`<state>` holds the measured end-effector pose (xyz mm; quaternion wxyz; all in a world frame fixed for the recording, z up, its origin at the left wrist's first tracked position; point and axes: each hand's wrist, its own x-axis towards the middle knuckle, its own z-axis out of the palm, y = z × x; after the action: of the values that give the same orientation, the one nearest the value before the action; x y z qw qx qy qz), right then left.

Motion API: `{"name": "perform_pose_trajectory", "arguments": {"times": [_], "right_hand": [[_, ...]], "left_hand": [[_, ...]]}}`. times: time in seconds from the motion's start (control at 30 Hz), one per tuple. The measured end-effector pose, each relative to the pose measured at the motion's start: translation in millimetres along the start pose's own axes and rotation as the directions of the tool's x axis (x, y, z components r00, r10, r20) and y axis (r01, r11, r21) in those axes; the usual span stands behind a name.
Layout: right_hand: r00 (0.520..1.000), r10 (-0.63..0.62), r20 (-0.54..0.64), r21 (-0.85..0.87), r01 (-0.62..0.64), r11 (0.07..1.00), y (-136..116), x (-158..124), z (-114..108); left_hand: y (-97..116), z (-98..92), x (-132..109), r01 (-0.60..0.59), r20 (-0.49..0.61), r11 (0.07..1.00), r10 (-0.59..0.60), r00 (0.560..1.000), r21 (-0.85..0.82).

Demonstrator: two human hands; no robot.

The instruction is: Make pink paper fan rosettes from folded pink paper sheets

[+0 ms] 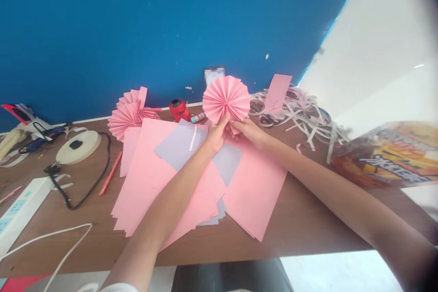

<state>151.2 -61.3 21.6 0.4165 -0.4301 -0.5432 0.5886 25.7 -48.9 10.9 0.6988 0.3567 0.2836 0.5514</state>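
A pink pleated paper fan [226, 96], spread into a nearly full round, stands upright above the paper sheets. My left hand [218, 134] is closed on its lower edge, with the thumb over the folds. Close beside it, my right hand [247, 130] pinches the fan's lower right edge. Beneath both hands lie pink paper sheets [253, 196] and grey-purple sheets [178, 146], with a white paper strip [193, 138] on top. The fingers behind the fan are hidden.
More pleated pink fans [126, 114] sit at the back left, near a red roll-shaped object [179, 110]. Paper strips [308, 114] heap up at the back right. A red pen [110, 173], a black-corded white disc [78, 147] and a power strip [22, 210] lie left.
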Motion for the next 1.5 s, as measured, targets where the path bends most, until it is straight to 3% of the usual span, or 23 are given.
{"name": "perform_pose_trajectory", "arguments": {"times": [0.13, 0.23, 0.37, 0.67, 1.1, 1.5], "right_hand": [[0.999, -0.052, -0.006, -0.198, 0.050, 0.979, -0.6, -2.1, 2.1], [0.999, -0.040, -0.020, -0.239, 0.034, 0.970, -5.2, -3.0, 0.1], [0.982, -0.035, -0.186, -0.174, 0.002, 0.985, -6.0, -1.7, -6.9], [0.910, -0.266, -0.318, -0.069, 0.258, 0.964, 5.6, -0.3, -7.5], [0.906, -0.286, -0.311, 0.039, 0.313, 0.949, 11.7, 4.2, -11.9], [0.926, -0.304, -0.223, 0.076, 0.327, 0.942, 8.6, 2.1, -11.1]], "left_hand": [[-4.6, -3.0, 2.6, -0.077, -0.076, 0.996, 0.081, 0.994, 0.055], [-5.4, -4.4, 4.6, -0.114, -0.087, 0.991, 0.120, 0.989, 0.074], [-5.1, -6.1, 6.7, -0.145, -0.161, 0.981, 0.164, 0.973, 0.126], [-11.9, -14.4, 11.3, -0.175, -0.147, 0.969, 0.202, 0.968, 0.174], [-3.4, -10.5, 9.6, -0.073, -0.003, 0.992, 0.074, 0.997, 0.103], [-7.8, -12.1, 9.5, -0.126, -0.053, 0.973, 0.139, 0.989, 0.193]]}}
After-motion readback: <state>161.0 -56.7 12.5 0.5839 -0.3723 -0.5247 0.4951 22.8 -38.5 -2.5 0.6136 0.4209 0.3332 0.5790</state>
